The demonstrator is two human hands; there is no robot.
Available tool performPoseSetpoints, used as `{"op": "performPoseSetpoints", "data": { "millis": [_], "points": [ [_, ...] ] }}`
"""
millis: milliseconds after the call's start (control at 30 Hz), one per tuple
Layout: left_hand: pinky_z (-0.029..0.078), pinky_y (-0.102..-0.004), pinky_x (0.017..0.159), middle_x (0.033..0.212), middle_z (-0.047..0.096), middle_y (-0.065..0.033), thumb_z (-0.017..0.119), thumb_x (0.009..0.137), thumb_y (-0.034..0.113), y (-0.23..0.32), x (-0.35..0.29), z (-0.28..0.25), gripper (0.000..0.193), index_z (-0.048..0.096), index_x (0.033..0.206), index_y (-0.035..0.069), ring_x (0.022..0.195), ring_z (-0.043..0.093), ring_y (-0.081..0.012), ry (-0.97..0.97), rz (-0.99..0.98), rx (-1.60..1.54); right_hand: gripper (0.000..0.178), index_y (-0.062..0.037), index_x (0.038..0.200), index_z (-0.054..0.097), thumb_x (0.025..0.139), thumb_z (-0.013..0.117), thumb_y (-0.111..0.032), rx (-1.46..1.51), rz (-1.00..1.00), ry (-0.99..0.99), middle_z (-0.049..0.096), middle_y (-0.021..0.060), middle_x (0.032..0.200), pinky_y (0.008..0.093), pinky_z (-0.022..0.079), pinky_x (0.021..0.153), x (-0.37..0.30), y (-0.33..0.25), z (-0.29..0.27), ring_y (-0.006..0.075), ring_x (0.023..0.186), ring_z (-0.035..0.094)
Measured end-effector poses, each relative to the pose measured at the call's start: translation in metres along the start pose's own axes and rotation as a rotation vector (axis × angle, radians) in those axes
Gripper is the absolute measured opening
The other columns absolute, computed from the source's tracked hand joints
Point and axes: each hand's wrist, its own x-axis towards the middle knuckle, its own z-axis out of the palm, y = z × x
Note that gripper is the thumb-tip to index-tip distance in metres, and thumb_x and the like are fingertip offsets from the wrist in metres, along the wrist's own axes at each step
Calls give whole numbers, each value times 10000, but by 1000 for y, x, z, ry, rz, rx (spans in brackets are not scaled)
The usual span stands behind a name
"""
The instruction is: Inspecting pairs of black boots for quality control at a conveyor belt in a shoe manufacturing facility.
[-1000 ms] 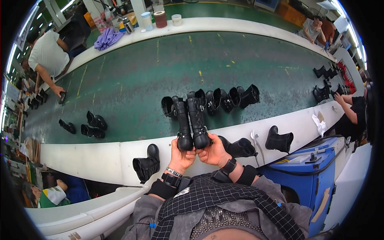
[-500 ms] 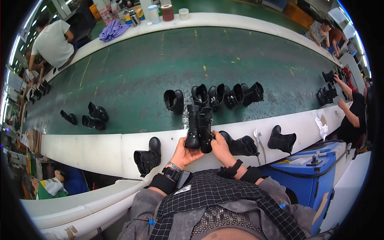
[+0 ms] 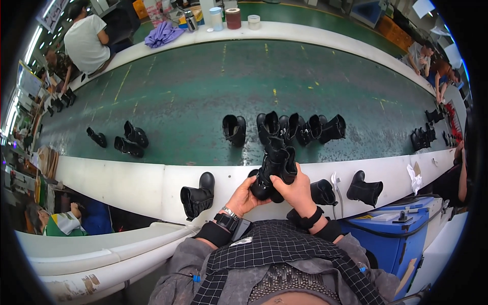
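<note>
Black, leather-like, tall-shafted boots (image 3: 273,165) are held in your grip. Your left hand (image 3: 244,199) cups the toe end; your right hand (image 3: 297,191) clasps the side.

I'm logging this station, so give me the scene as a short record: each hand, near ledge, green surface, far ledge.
Left hand: holding two black boots from their left
Right hand: gripping the same boots from the right
Near ledge: white; lone boot left of the hands
Green surface: several more boots
Far ledge: purple cloth, red-brown container
</note>
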Motion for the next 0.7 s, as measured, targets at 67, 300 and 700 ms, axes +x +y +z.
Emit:
{"op": "performPoseSetpoints", "data": {
  "millis": [67,300,700],
  "points": [
    [491,-517,892,1202,603,-84,507,951,391,15,-8,8,418,486,1277,129,1099,590,-238,-19,99,40,334,-4,895,541,754,736,-234,49,-79,-55,655,159,692,350,515,578,9,-16,0,299,650,680],
    [377,-485,1057,1306,555,-87,524,914,396,58,-46,28,470,529,1279,100,1221,508,-266,-117,801,-216,755,-14,1229,408,686,777,-388,67,-422,-190,656,210,831,412,545,652,59,-100,36,376,732,670],
    [384,-408,1058,1355,490,-104,403,983,318,57,-60,5,465,399,1380,77,1248,469,-255,-19,1060,13,817,-42,1322,383,651,741,-341,-58,-546,-507,547,210,915,439,534,647,54,-132,109,387,775,622]
  ]
}}
